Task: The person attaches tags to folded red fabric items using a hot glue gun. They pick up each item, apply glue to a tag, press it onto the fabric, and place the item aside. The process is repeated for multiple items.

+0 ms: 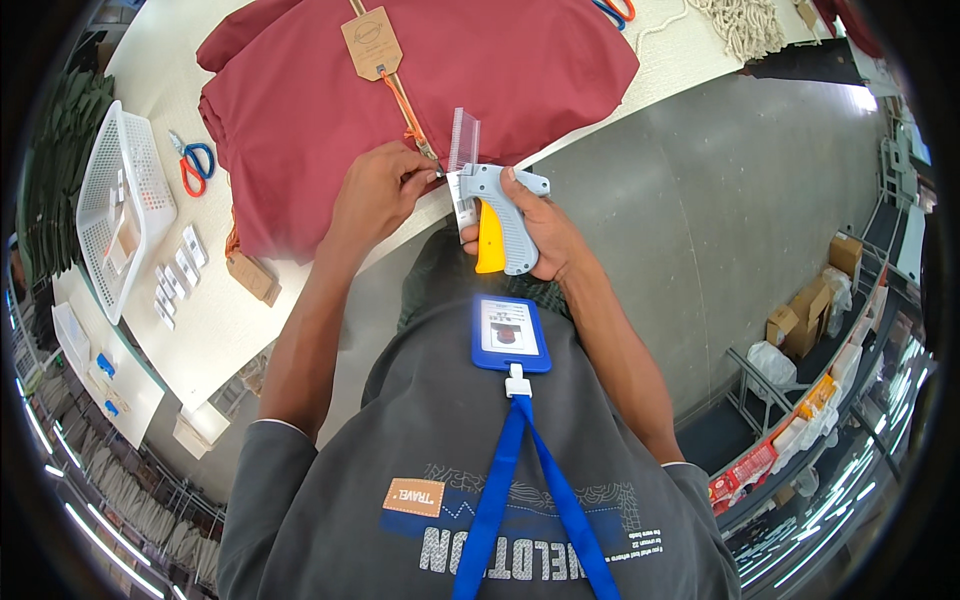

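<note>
Here — tagging gun (pixel 513 235) points left, barrel (pixel 486 180) crosswise.

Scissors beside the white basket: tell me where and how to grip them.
Take the scissors by their red and blue handle loops, probably from the lower right: they lie flat, loops turned that way, blades pointing up-left.

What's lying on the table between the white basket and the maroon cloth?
The head view shows red-and-blue-handled scissors and several small white pieces on the table between the white basket and maroon cloth.
</note>
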{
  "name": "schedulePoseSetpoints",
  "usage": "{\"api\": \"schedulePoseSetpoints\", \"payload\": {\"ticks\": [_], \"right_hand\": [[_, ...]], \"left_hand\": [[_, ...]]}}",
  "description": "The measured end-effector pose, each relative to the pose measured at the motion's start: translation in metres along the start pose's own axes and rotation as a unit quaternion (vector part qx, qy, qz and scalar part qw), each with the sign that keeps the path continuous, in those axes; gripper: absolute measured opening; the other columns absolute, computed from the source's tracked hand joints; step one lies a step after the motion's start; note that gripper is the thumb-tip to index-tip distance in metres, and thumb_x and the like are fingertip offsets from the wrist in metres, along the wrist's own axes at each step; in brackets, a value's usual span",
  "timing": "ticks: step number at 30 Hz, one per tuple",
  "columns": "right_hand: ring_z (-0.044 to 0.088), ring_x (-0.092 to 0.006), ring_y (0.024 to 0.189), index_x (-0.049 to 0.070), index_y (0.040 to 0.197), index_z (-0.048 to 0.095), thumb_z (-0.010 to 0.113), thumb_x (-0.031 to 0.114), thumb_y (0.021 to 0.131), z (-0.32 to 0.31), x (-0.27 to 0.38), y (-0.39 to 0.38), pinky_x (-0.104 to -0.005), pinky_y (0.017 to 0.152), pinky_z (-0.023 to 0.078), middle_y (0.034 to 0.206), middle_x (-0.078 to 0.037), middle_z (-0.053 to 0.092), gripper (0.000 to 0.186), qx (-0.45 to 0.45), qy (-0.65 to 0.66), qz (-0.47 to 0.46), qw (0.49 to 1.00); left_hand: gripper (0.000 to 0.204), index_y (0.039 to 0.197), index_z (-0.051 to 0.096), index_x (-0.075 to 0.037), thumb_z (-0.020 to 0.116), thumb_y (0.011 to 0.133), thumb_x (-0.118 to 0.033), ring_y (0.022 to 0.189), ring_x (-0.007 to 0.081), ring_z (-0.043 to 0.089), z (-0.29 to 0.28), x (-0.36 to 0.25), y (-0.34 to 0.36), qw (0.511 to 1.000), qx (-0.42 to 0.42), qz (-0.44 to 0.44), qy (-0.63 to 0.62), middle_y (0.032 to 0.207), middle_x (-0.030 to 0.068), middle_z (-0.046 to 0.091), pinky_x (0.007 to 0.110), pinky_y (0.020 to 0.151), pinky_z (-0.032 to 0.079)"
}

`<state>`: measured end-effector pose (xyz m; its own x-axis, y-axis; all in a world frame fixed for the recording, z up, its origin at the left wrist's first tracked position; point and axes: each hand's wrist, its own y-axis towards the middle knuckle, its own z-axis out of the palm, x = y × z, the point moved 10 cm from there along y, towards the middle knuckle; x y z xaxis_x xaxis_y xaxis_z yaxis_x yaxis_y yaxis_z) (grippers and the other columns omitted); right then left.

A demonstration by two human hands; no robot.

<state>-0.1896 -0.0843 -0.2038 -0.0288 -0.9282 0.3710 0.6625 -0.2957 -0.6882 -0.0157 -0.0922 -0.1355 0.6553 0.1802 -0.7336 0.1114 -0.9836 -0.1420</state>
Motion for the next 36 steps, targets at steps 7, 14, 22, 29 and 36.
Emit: {"api": "schedulePoseSetpoints", "payload": {"ticks": [7,14,22,29,36], "right_hand": [[0.074,-0.0257,0.083,0.0,0.127,0.06,0.053,0.054,0.104,-0.003,-0.001,0.0,-0.0411,0.076,0.064,0.097,-0.017,0.07,0.06,-0.009,0.017,-0.007,1.0],[0.074,-0.0257,0.083,0.0,0.126,0.061,0.053,0.055,0.104,-0.009,0.0,0.001,-0.0418,0.076,0.064,0.096,-0.016,0.07,0.06,-0.024,-0.001,-0.013,1.0],[0.075,-0.027,0.083,-0.001,0.124,0.061,0.053,0.053,0.104,-0.016,0.001,0.004,-0.0414,0.074,0.065,0.095,-0.017,0.071,0.058,-0.041,0.01,-0.007,0.999],[0.075,-0.0275,0.083,-0.001,0.123,0.06,0.05,0.053,0.105,-0.014,0.006,0.003,-0.0421,0.077,0.065,0.095,-0.018,0.071,0.058,-0.031,-0.011,-0.011,0.999],[0.074,-0.0287,0.083,-0.001,0.121,0.061,0.051,0.054,0.105,-0.015,0.003,0.002,-0.0429,0.076,0.064,0.094,-0.018,0.071,0.058,-0.022,-0.003,0.005,1.0]], "left_hand": [[0.017,0.098,0.076,-0.001,0.075,0.087,-0.013,0.076,0.0284,0.067,0.005,0.013,0.005,0.998,0.01,-0.027,-0.047,0.088,0.0142,0.07,0.039,0.07,0.052],[0.017,0.091,0.072,0.001,0.079,0.087,-0.014,0.064,0.0146,0.065,0.009,0.032,-0.001,0.987,-0.026,-0.103,-0.122,0.074,0.0107,0.071,0.031,0.06,0.049],[0.019,0.091,0.072,0.001,0.081,0.088,-0.015,0.06,0.0081,0.064,0.024,0.053,-0.02,0.952,-0.071,-0.238,-0.179,0.073,0.0043,0.071,0.024,0.054,0.05],[0.019,0.089,0.072,0.003,0.08,0.086,-0.014,0.058,0.0106,0.067,0.036,0.058,-0.036,0.9,-0.149,-0.291,-0.289,0.07,0.0067,0.071,0.026,0.054,0.051],[0.014,0.09,0.072,-0.001,0.078,0.085,-0.013,0.061,0.0109,0.065,0.028,0.047,-0.035,0.93,-0.215,-0.221,-0.202,0.07,0.0071,0.07,0.03,0.059,0.051]]}}
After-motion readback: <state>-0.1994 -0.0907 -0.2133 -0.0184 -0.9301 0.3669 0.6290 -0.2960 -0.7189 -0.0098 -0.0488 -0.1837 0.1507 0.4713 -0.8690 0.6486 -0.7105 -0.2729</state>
